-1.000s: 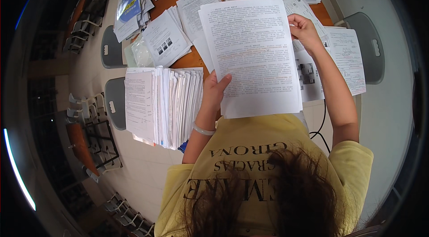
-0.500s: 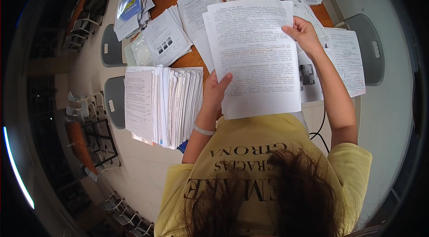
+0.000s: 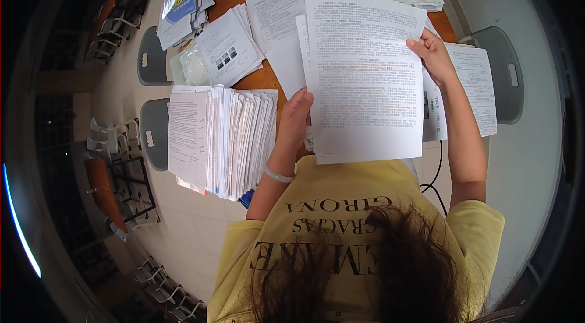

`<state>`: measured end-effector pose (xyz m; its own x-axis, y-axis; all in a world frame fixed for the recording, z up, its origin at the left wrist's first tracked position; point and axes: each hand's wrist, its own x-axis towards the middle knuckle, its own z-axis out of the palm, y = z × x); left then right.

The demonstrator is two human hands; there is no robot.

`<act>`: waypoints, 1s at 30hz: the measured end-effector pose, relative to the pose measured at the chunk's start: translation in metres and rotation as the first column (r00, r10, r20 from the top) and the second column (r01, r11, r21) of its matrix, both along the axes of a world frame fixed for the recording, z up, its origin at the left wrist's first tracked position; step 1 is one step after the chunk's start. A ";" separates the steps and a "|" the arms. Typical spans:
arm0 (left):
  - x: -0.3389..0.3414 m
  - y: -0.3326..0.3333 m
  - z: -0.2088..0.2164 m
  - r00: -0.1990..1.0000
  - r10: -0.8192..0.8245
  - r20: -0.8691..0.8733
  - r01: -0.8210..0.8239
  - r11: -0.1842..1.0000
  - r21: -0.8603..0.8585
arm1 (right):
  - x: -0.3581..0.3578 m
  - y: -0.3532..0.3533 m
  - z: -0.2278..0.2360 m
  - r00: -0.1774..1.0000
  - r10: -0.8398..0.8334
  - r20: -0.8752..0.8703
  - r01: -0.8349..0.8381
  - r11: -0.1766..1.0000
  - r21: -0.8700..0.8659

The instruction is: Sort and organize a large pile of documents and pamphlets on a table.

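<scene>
Sliding toward the right of the frame, our white rectangular paper sheet covered in dense black print [image 3: 368, 85] now hangs at upper centre, its lower end in front of the yellow cloth shirt [image 3: 365, 180]. Half a second ago our left thumb lay flat on its face; now our left hand [image 3: 295, 117] meets it just at its left edge, thumb and fingers drawn near each other, and we cannot tell whether they pinch this page, one behind it, or neither. Our right hand [image 3: 437, 58] has its thumb pressed on the front near the upper right edge, its fingers mostly hidden behind, so we judge that grip closed on the paper. A second white printed paper sheet [image 3: 302, 37] peeks out as a narrow strip along the left side. For the page handling, this probably means the front sheet is parting from what lay behind it, with our right hand bearing most of it. The tall stack of white papers [image 3: 241, 143] at left of centre and the blue-covered booklet [image 3: 181, 0] at upper left look undisturbed.
</scene>
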<state>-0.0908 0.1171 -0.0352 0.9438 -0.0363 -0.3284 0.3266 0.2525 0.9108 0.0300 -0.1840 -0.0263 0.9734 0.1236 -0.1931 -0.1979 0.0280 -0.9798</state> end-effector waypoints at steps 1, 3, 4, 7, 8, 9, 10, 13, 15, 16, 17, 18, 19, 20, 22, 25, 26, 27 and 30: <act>0.001 0.000 -0.005 1.000 -0.005 0.022 0.004 0.999 0.040 | 0.000 0.000 -0.001 1.000 0.024 0.001 -0.024 1.000 0.014; 0.003 0.002 -0.013 1.000 0.003 0.024 -0.004 0.998 0.058 | -0.001 0.000 -0.004 0.999 0.046 0.003 -0.046 0.999 0.029; 0.003 0.003 -0.016 1.000 0.012 0.027 -0.014 0.997 0.075 | -0.001 0.000 -0.005 1.000 -0.004 -0.005 0.004 0.999 0.049; 0.005 0.004 -0.009 0.996 0.062 0.056 -0.065 0.996 0.059 | 0.005 -0.012 -0.008 0.994 -0.113 -0.007 0.113 0.987 0.117; 0.005 0.003 -0.005 0.996 0.065 0.058 -0.068 0.996 0.058 | 0.007 -0.018 -0.010 0.985 -0.171 -0.004 0.170 0.971 0.168; 0.005 0.001 0.000 0.993 0.098 0.068 -0.099 0.995 0.018 | 0.008 -0.025 -0.012 0.986 -0.168 -0.003 0.166 0.972 0.167; 0.005 0.000 0.002 0.988 0.132 0.076 -0.130 0.991 -0.023 | 0.009 -0.033 -0.015 0.976 -0.214 -0.033 0.216 0.951 0.223; 0.005 0.005 0.001 0.991 0.106 0.083 -0.104 0.994 -0.029 | 0.009 -0.050 -0.030 0.955 -0.285 -0.084 0.297 0.900 0.321; 0.005 0.007 -0.004 0.991 0.095 0.089 -0.092 0.995 -0.037 | 0.004 -0.053 -0.034 0.939 -0.291 -0.183 0.343 0.811 0.473; 0.005 0.008 -0.006 0.992 0.084 0.096 -0.081 0.996 -0.042 | 0.003 -0.059 -0.045 0.938 -0.296 -0.182 0.347 0.812 0.469; 0.005 0.006 -0.004 0.993 0.075 0.094 -0.071 0.996 -0.049 | 0.001 -0.062 -0.048 0.975 -0.174 -0.142 0.224 0.753 0.619; 0.006 0.005 -0.002 0.993 0.073 0.093 -0.070 0.997 -0.037 | -0.001 -0.067 -0.050 0.995 -0.059 -0.078 0.098 0.660 0.745; 0.005 0.005 0.000 0.993 0.070 0.091 -0.068 0.997 -0.026 | -0.007 -0.069 -0.054 0.996 -0.048 -0.079 0.091 0.638 0.765; 0.004 0.008 -0.001 0.993 0.075 0.092 -0.072 0.997 -0.030 | -0.014 -0.046 -0.030 0.988 -0.077 -0.130 0.150 0.615 0.774; 0.003 0.010 -0.002 0.991 0.116 0.062 -0.114 0.993 -0.034 | -0.023 -0.029 -0.010 0.975 -0.130 -0.181 0.223 0.595 0.773; 0.004 0.008 0.002 0.991 0.109 0.083 -0.104 0.993 -0.059 | -0.024 -0.029 -0.020 0.986 0.087 -0.141 0.099 0.376 0.921; 0.005 0.007 0.002 0.990 0.105 0.097 -0.099 0.993 -0.061 | -0.023 -0.028 -0.022 0.982 0.164 -0.099 0.039 0.333 0.942; 0.005 0.007 0.001 0.990 0.106 0.095 -0.100 0.993 -0.060 | -0.022 -0.027 -0.023 0.970 0.239 -0.052 -0.019 0.284 0.959; 0.005 0.008 -0.002 0.991 0.083 0.104 -0.078 0.996 -0.052 | -0.021 -0.023 -0.023 0.961 0.276 -0.014 -0.059 0.256 0.965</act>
<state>-0.0855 0.1246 -0.0373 0.9736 0.0280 -0.2265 0.2061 0.3185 0.9253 0.0094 -0.2067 -0.0497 0.8758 0.4795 0.0547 -0.4568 0.8602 -0.2269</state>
